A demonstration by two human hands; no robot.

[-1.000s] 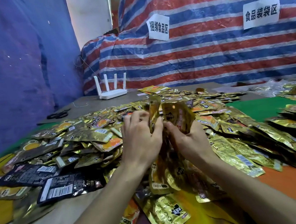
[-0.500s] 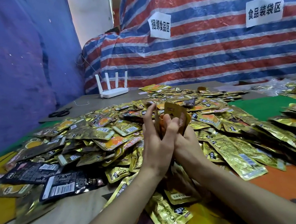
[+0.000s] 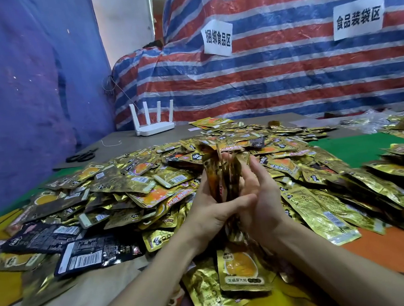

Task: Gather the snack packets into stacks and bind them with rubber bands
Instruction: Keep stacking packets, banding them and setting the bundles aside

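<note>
loose snack packets (image 3: 148,183) blanket the table's middle. toward its near edge your left hand (image 3: 208,211) curls round a stack (image 3: 224,175) held upright, likely so the edges square up. your right hand (image 3: 264,203) presses it flat-palmed, fingers straight. no rubber band shows on it yet.

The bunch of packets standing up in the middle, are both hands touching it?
Touching. The head view shows the left hand gripping the bunch of packets from one side and the right hand pressing straight fingers against the other.
</note>
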